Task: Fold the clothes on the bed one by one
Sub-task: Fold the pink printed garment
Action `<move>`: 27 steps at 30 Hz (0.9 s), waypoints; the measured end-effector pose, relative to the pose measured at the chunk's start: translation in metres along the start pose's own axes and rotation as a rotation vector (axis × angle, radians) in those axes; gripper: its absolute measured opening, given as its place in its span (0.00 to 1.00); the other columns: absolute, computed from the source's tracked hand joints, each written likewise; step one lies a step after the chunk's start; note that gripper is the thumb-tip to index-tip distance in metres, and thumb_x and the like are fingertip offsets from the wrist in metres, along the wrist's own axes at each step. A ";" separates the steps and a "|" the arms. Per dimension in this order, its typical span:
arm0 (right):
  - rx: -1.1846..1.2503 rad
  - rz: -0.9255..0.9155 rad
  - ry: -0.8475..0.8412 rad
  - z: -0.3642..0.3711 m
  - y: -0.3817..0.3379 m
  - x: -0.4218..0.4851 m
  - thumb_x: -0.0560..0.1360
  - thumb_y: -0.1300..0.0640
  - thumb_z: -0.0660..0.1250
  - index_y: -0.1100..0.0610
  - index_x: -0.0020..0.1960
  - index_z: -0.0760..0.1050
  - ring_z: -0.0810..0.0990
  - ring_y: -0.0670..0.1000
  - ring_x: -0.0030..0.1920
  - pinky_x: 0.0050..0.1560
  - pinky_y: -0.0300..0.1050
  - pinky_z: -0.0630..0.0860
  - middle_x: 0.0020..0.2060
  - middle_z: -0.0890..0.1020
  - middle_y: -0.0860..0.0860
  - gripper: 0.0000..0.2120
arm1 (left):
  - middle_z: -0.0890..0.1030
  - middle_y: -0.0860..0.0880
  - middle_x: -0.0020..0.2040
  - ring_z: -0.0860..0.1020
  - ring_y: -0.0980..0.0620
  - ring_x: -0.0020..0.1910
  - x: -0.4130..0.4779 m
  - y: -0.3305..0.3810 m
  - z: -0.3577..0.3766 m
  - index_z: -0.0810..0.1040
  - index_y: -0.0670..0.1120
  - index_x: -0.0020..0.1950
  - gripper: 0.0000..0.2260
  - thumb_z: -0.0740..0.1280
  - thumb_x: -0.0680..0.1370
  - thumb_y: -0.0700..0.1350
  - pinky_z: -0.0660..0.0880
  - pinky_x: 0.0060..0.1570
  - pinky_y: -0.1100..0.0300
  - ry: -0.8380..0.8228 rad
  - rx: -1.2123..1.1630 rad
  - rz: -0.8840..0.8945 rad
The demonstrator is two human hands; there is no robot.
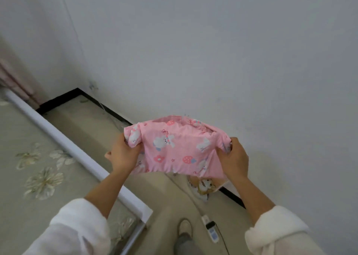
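Soft, even, dim daylight with faint shadows; wide-angle lens bends the edges, and everything looks slightly blurred.

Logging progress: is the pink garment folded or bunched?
Bunched: the pink garment sags, held up between the left hand and right hand, each gripping a gathered side.

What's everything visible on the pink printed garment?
The pink garment is soft, thin-looking fabric printed with white bunnies, red strawberries, flowers and small bows. It is bunched and partly folded, with a gathered, elastic-looking edge along the top. It is held up in the air, stretched sideways, off the bed and over the floor. The left hand grips its left end, the right hand its right end.
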State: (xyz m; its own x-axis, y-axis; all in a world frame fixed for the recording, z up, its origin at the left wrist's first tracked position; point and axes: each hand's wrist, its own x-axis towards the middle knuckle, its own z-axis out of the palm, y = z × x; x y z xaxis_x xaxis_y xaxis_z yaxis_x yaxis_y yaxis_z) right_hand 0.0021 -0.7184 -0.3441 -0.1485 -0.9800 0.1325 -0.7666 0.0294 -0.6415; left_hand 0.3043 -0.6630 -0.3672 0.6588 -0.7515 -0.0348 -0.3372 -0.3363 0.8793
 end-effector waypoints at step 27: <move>-0.097 -0.630 -0.608 0.355 -0.311 0.308 0.74 0.51 0.69 0.58 0.49 0.71 0.79 0.61 0.45 0.40 0.47 0.67 0.44 0.81 0.56 0.12 | 0.81 0.51 0.46 0.80 0.48 0.45 0.321 -0.050 -0.087 0.75 0.52 0.53 0.13 0.70 0.71 0.54 0.76 0.49 0.49 0.530 0.071 -0.470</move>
State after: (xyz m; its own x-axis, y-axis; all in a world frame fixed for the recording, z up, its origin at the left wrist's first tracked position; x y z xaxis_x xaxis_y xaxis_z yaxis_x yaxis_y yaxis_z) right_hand 0.4165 -1.0989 -0.3721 0.6572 -0.7537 -0.0032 -0.6477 -0.5626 -0.5137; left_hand 0.5914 -0.8383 -0.3807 0.9775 -0.1473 -0.1510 0.0312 -0.6071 0.7940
